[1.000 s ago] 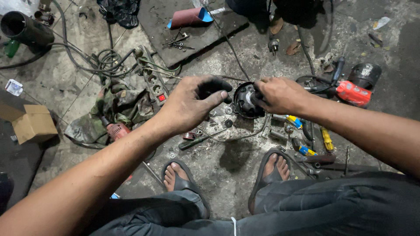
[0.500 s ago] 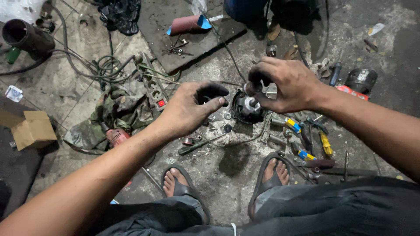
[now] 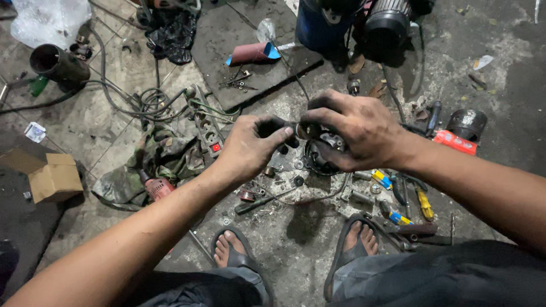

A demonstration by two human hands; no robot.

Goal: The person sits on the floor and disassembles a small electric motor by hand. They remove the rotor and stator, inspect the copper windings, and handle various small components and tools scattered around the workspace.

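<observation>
Bare concrete floor [image 3: 500, 85], grey, stained and gritty, partly tiled at left. Lying on it: a dark rubber mat [image 3: 239, 40] at top centre, bearing a roll of red-brown sandpaper [image 3: 250, 53] and a few screws. A white power strip [image 3: 207, 125] with tangled grey cables [image 3: 145, 102] beside the mat. A crumpled greenish rag [image 3: 153, 165] and a red drill [image 3: 159, 186] below that. A cardboard box [image 3: 54, 179] at far left, a dark metal pipe [image 3: 57, 63] and a clear plastic bag [image 3: 48, 20] at top left. Scattered washers, a screwdriver [image 3: 259, 203] and yellow-handled pliers [image 3: 424, 204] near two sandalled feet. A red and black power tool [image 3: 460, 133] at right.
</observation>
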